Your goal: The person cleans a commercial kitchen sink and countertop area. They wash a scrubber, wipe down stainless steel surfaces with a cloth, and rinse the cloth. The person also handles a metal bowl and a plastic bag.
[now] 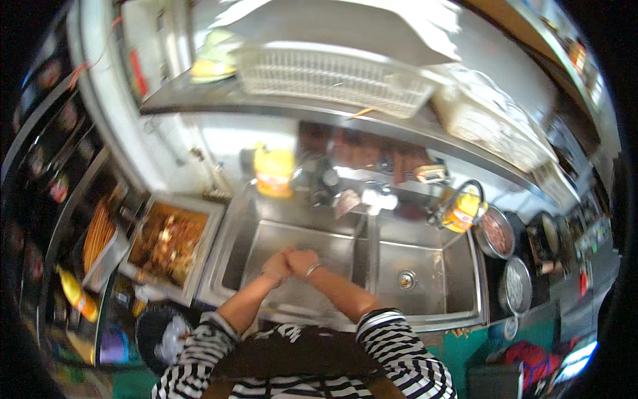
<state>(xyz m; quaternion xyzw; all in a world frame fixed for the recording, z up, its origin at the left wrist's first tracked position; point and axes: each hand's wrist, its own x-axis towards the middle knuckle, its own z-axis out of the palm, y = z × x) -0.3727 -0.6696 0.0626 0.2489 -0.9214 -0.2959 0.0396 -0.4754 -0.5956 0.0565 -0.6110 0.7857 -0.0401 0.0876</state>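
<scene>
Over the left basin [309,239] of a stainless steel double sink, my left hand [276,265] and my right hand [301,260] are pressed together. Their fingers overlap and blur, so I cannot see whether anything is between them. A band circles my right wrist. Behind the hands, a faucet [379,198] stands at the back of the sink near the divider. A brownish cloth [347,202] hangs at the rear rim left of it. The right basin [423,279] has a drain strainer [406,280] with orange bits on it.
Left of the sink is a square metal container [172,244] of food scraps. Yellow bottles [273,172] [461,212] stand at the back. A shelf [299,105] with a white plastic basket [329,75] crosses above. Metal bowls [496,232] [517,287] sit at right; a black bin [159,336] is lower left.
</scene>
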